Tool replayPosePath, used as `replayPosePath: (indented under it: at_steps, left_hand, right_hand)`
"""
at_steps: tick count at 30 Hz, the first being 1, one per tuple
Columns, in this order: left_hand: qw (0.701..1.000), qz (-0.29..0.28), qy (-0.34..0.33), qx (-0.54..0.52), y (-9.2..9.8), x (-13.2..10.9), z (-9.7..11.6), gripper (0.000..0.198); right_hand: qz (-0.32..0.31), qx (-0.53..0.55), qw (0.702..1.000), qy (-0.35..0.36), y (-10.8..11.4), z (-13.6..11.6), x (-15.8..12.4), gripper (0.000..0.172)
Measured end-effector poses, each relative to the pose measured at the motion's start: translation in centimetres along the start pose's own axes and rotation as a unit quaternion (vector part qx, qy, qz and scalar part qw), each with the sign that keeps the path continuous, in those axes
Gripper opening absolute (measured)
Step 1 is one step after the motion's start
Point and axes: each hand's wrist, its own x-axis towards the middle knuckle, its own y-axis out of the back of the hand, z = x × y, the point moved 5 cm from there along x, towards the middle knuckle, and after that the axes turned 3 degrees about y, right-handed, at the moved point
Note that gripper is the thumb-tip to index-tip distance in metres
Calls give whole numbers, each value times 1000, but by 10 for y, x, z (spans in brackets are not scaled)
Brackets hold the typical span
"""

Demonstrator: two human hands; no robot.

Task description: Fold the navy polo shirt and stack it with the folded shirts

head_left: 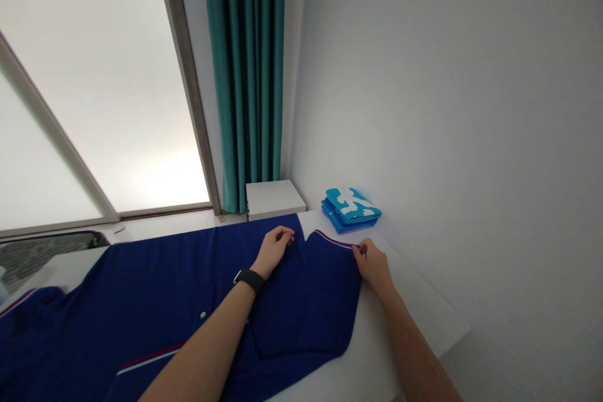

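A dark blue shirt [188, 301] with white buttons and red-and-white trim lies spread over a white table [414, 320]. My left hand [276, 250], with a black watch on its wrist, pinches the shirt's fabric near the far edge. My right hand [372, 262] pinches the red-trimmed edge of the shirt at its right corner. Both hands have their fingers closed on the cloth.
A stack of folded light blue garments [351, 208] sits at the table's far right corner by the white wall. A small white cabinet [274, 198] stands behind the table under a teal curtain [245, 75]. A large window [94, 107] fills the left.
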Motion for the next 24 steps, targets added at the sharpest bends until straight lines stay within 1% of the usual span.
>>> replayPosePath:
  at_steps: [2,4,7,10,13,16,18,20,22,24]
  left_hand:
    - [999,-12,29,-37,0,-1,2,25]
    - [995,-36,59,-69,-2,-4,4,30]
    - [986,-78,105,-103,-6,-8,7,35]
    - [975,-111,155,-116,-9,-9,8,36]
    - [962,-142,203,-110,-9,-7,10,39]
    - [955,-169,226,-92,-4,-5,12,44]
    - [955,-175,229,-67,4,-6,12,50]
    - [959,-169,223,-35,14,-8,8,58]
    - [966,-152,208,3,26,-11,4,64]
    - [973,-129,184,46,39,-13,2,60]
  right_hand:
    - [18,50,999,12,5,-8,1,20]
    - [46,119,992,26,15,-19,0,20]
    - [72,201,975,54,34,-44,-3,20]
    - [63,217,970,87,50,-78,-9,20]
    - [38,200,971,123,58,-115,-17,15]
    - [22,186,968,169,60,-150,-31,8]
    - [16,180,962,206,57,-171,-44,5]
    - [9,176,953,245,53,-189,-59,4]
    - [-1,177,944,278,47,-203,-74,4]
    - [-18,177,937,301,41,-214,-88,4]
